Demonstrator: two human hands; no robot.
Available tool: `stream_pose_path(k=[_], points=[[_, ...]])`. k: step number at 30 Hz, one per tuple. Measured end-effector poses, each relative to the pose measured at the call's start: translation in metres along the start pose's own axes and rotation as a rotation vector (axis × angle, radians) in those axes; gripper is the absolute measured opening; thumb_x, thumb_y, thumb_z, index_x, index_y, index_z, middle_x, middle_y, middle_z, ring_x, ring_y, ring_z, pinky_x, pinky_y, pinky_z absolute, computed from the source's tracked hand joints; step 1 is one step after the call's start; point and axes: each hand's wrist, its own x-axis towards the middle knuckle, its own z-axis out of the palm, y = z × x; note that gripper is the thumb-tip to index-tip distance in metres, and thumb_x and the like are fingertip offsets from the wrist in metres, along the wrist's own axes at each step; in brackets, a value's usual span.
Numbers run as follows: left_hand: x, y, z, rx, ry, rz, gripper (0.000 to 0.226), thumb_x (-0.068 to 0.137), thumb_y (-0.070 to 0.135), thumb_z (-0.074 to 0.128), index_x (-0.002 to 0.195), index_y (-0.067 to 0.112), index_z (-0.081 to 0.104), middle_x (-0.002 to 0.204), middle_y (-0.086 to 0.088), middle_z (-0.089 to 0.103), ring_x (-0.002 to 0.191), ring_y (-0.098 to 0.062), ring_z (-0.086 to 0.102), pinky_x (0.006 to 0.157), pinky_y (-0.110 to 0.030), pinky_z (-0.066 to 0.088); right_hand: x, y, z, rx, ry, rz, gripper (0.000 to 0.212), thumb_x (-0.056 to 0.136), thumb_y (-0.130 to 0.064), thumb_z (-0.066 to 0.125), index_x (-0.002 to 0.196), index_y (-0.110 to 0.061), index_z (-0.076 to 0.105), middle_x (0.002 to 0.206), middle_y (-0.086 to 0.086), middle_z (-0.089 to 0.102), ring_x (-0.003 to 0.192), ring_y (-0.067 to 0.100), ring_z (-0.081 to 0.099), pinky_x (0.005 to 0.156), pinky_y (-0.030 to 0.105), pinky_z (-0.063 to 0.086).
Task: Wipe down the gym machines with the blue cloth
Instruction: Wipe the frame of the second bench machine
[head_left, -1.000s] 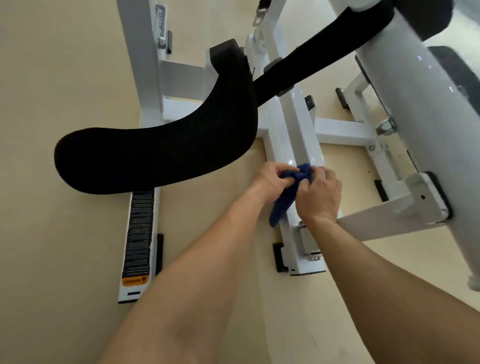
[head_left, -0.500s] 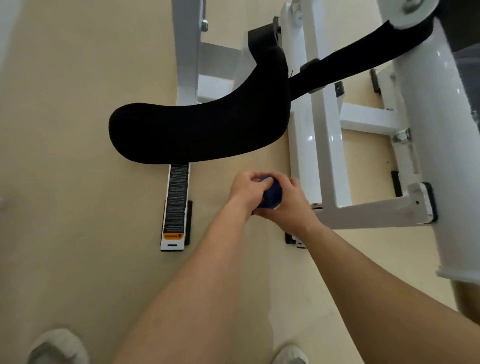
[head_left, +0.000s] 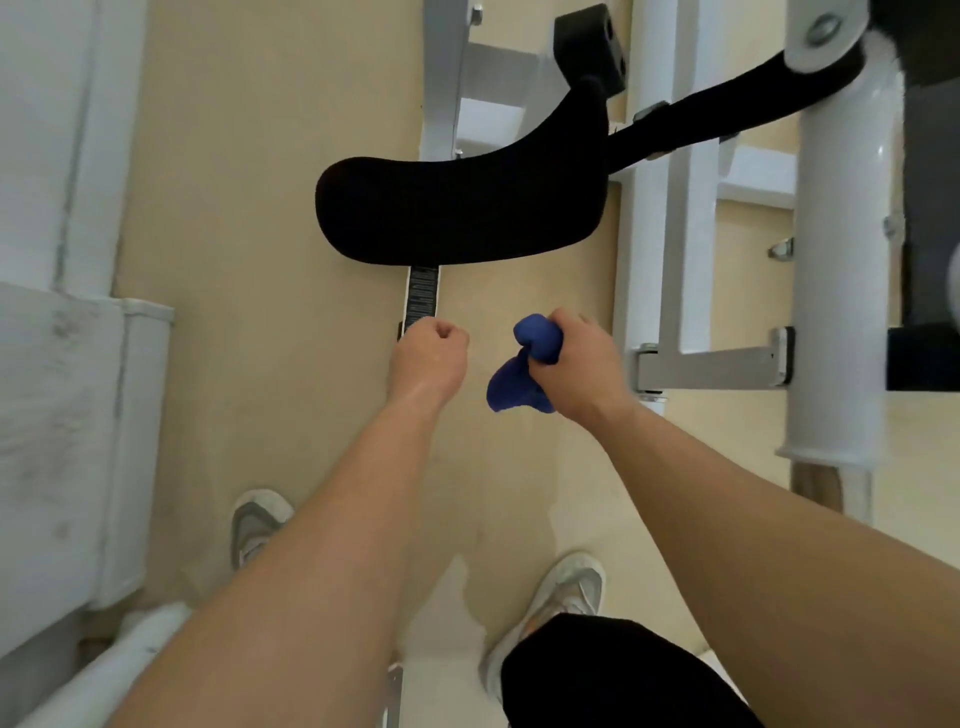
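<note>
Blue cloth, soft and bunched, sits in the right hand, which is closed around it in mid-air above the beige floor, clear of the machine. The left hand is fisted and holds nothing. Judged step: regripping between wipes. The next move calls for pressing the cloth onto the glossy white steel frame or the curved black padded seat.
</note>
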Motion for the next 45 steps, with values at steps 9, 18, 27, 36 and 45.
stream_pose_path(k=[9, 18, 27, 36, 45], points=[[-0.082, 0.053, -0.081, 0.156, -0.033, 0.012, 0.025, 0.094, 0.027, 0.047, 0.106, 0.020, 0.067, 0.102, 0.001, 0.070, 0.087, -0.018, 0.061, 0.055, -0.024, 0.036, -0.094, -0.061, -0.075, -0.014, -0.076, 0.020, 0.018, 0.084, -0.014, 0.065, 0.094, -0.022, 0.052, 0.101, -0.001, 0.057, 0.081, 0.015, 0.058, 0.061, 0.026, 0.043], [-0.209, 0.141, -0.150, 0.358, -0.062, 0.062, 0.021, 0.094, 0.019, 0.045, 0.097, 0.013, 0.066, 0.078, 0.004, 0.056, 0.068, -0.014, 0.049, 0.057, -0.027, 0.038, -0.216, -0.146, -0.161, -0.005, -0.107, -0.081, 0.020, 0.084, -0.015, 0.068, 0.096, -0.019, 0.053, 0.103, 0.000, 0.055, 0.089, 0.022, 0.057, 0.074, 0.036, 0.049], [-0.363, 0.237, -0.178, 0.387, -0.126, 0.088, 0.021, 0.094, 0.020, 0.046, 0.097, 0.013, 0.065, 0.092, -0.005, 0.064, 0.085, -0.024, 0.060, 0.065, -0.030, 0.045, -0.333, -0.166, -0.295, 0.058, -0.012, -0.060, 0.022, 0.082, -0.016, 0.069, 0.100, -0.017, 0.057, 0.109, 0.001, 0.056, 0.092, 0.022, 0.058, 0.076, 0.037, 0.049], [-0.475, 0.292, -0.172, 0.442, -0.170, 0.179, 0.023, 0.092, 0.021, 0.048, 0.095, 0.011, 0.069, 0.100, -0.008, 0.068, 0.096, -0.028, 0.062, 0.086, -0.037, 0.053, -0.411, -0.121, -0.415, 0.017, 0.087, 0.068, 0.028, 0.079, -0.016, 0.071, 0.102, -0.021, 0.055, 0.105, 0.003, 0.059, 0.088, 0.024, 0.060, 0.077, 0.041, 0.053], [-0.492, 0.319, -0.162, 0.550, -0.305, 0.267, 0.027, 0.093, 0.024, 0.048, 0.101, 0.007, 0.068, 0.101, -0.011, 0.071, 0.093, -0.027, 0.064, 0.090, -0.044, 0.053, -0.434, -0.124, -0.452, 0.042, 0.198, 0.160, 0.022, 0.079, -0.017, 0.070, 0.093, -0.020, 0.054, 0.094, 0.004, 0.061, 0.083, 0.026, 0.062, 0.075, 0.048, 0.057]])
